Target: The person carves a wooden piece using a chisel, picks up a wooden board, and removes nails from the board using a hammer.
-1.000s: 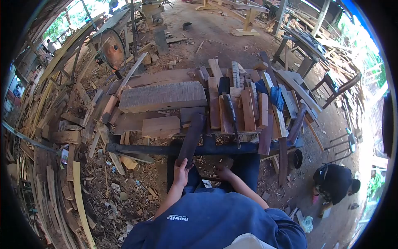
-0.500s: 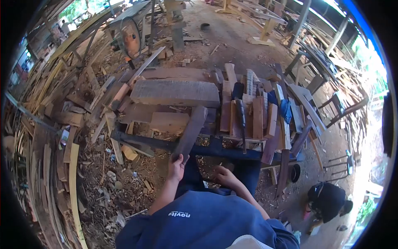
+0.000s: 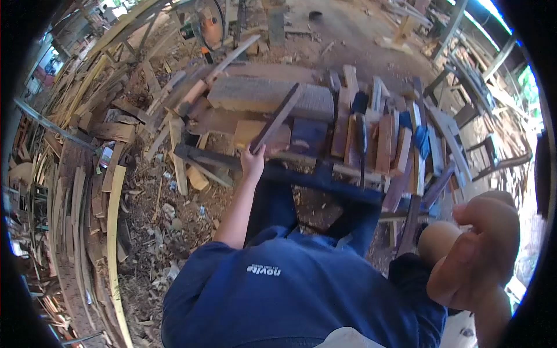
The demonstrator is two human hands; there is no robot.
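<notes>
In my left hand (image 3: 253,163) is the lower end of a narrow dark wooden board (image 3: 277,119), which slants up to the right over the bench. Its upper part passes in front of a thick, rough-sawn timber block (image 3: 232,95). My right hand (image 3: 478,249) is raised close to the camera at the right, large in view, its fingers curled in with nothing visible in them. To the right on the bench, a long dark tool (image 3: 362,136), whose kind I cannot make out, lies among upright-looking wood pieces (image 3: 384,142).
A dark bench rail (image 3: 278,174) runs before my legs. Long wooden strips (image 3: 113,249) are piled at the left. An orange-centred fan (image 3: 210,28) stands at the back left. Blue cloth (image 3: 422,142) lies among the boards at the right. Wood scraps cover the ground.
My right hand has risen from near my lap to beside the camera. My left hand has moved up and forward with the board, which has turned to show its narrow edge. The view has shifted.
</notes>
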